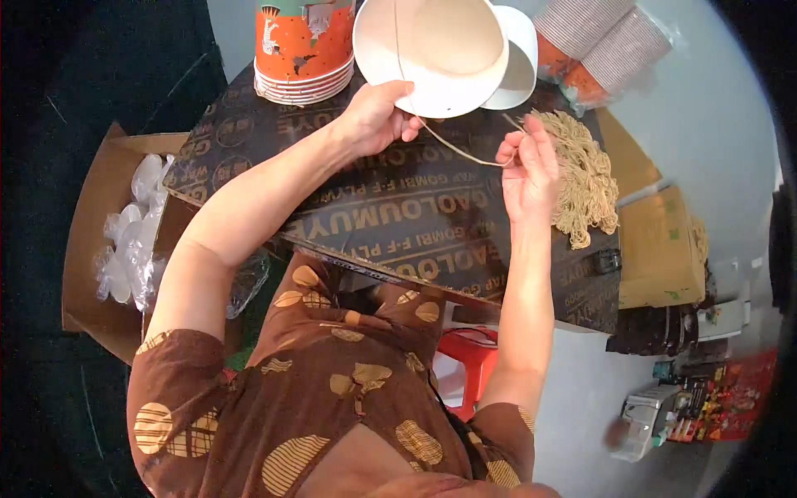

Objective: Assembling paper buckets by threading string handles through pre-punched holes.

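Observation:
A white paper bucket (425, 51) is tipped so that its inside faces me, at the far side of the dark board table (374, 220). My left hand (378, 120) is closed on its near rim, thumb on the inside. A small dark hole shows by that rim. One thin tan cord (458, 150) crosses the bucket's mouth, passes by my left fingers and sags over to my right hand (531, 170). My right fingers are pinched on this cord, palm up, beside a heap of tan cords (584, 178). A second white bucket (520, 58) sits partly hidden behind the first.
A stack of orange printed paper buckets (303, 54) stands at the back left. More nested buckets in plastic (616, 54) lie at the back right. An open carton (104, 249) with plastic-wrapped white pieces is at left, a cardboard box (660, 245) at right. Below the table is a red stool (473, 357).

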A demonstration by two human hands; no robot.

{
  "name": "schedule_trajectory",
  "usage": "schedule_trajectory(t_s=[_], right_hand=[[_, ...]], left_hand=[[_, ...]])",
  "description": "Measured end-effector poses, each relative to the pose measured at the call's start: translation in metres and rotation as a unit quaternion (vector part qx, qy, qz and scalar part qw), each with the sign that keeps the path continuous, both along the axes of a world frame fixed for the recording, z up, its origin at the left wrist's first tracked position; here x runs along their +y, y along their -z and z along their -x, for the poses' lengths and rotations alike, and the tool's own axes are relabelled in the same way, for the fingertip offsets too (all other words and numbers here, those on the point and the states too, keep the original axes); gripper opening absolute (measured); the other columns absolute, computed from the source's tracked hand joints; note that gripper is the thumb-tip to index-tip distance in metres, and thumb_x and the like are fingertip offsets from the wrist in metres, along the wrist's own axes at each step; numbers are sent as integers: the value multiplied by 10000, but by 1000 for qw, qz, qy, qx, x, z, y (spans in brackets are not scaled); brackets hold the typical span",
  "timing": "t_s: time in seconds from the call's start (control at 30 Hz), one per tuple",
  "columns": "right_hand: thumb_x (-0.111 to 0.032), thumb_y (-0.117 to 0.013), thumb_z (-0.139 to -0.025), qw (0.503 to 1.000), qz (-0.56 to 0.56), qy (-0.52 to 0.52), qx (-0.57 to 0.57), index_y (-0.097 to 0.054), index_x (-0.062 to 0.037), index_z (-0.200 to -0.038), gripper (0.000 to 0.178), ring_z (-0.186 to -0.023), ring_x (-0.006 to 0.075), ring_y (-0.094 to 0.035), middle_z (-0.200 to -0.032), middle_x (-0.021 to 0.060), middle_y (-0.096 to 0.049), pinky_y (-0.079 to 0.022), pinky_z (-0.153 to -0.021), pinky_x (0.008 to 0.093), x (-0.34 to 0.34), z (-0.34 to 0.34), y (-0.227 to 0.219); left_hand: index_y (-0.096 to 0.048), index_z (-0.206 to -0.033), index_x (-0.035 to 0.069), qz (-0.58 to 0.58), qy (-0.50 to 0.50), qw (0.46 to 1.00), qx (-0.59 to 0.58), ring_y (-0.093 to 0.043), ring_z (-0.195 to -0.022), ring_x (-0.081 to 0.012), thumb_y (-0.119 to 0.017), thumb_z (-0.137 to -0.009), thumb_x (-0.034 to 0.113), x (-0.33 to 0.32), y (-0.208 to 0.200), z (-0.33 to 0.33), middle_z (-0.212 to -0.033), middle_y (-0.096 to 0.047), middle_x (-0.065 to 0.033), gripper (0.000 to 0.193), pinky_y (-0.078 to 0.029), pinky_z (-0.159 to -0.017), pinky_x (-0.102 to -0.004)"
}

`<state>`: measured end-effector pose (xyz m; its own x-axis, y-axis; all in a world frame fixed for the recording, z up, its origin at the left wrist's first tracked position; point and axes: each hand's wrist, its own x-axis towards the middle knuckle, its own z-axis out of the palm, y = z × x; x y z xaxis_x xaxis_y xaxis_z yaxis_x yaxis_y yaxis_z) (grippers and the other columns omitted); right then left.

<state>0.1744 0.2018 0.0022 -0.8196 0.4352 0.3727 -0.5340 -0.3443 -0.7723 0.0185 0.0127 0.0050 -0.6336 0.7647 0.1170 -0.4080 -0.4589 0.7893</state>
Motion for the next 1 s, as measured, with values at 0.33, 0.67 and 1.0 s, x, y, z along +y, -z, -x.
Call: schedule_trajectory(t_s=[0.33, 0.67, 1.0], right_hand=[[-76, -569, -916, 998, -37, 12, -48, -556, 4, -1041, 149, -722, 227, -666, -929, 176, -666, -566, -602, 303, -34, -3, -5], [-64, -556, -928, 995, -43, 3, -87, -522, -15, -957, 66, -508, 53, -429, -839, 149, -644, -320, -433, 183, -49, -4, -5], [-42, -555, -920, 989, -97, 83, -67, -540, 48, -1116, 217, -497, 54, -442, -842, 125, -645, -348, -427, 182, -60, -5, -12]], left_hand=[[-543, -876, 6, 64, 94, 991, -77, -459, -426, -182, -362, -909, 298, -2, 8, -3, -652, -606, -190, 344, -322, -324, -275], [-555, -779, 13, 59, 153, 981, -108, -498, -438, -244, -327, -891, 361, 4, 9, -13, -680, -620, -266, 431, -372, -369, -331], [-564, -807, -15, 60, 163, 979, -110, -518, -461, -267, -307, -883, 348, 7, 15, -15, -690, -620, -276, 451, -393, -427, -350]])
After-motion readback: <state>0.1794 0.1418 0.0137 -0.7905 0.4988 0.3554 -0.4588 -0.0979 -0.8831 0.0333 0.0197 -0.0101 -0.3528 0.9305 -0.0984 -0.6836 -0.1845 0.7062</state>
